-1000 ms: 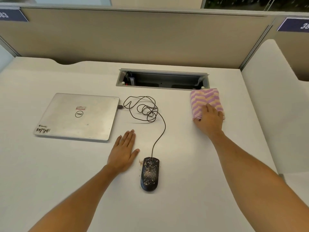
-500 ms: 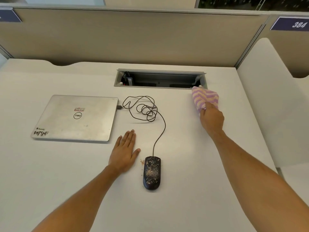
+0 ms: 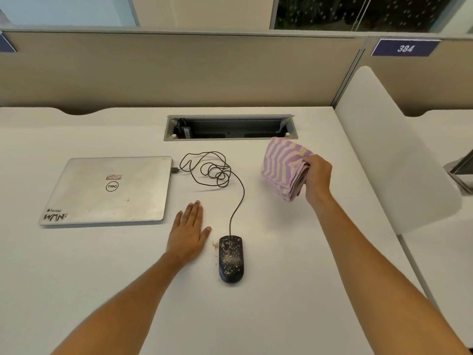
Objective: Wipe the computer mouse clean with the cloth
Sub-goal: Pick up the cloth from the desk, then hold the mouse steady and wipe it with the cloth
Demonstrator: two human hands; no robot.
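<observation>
A black computer mouse (image 3: 230, 258) speckled with pale crumbs lies on the white desk (image 3: 281, 290), its cord (image 3: 217, 170) coiling back to the laptop. My left hand (image 3: 189, 234) rests flat on the desk just left of the mouse, fingers together, holding nothing. My right hand (image 3: 317, 176) grips a folded purple-and-cream striped cloth (image 3: 284, 166), lifted off the desk up and to the right of the mouse.
A closed silver laptop (image 3: 107, 190) lies at the left. A cable trough (image 3: 230, 128) is sunk into the desk at the back. A few crumbs (image 3: 214, 245) lie beside the mouse. A white divider (image 3: 389, 155) bounds the right side.
My right hand has closed on the cloth and lifted it off the desk, bunching it. My left hand and the mouse have stayed put.
</observation>
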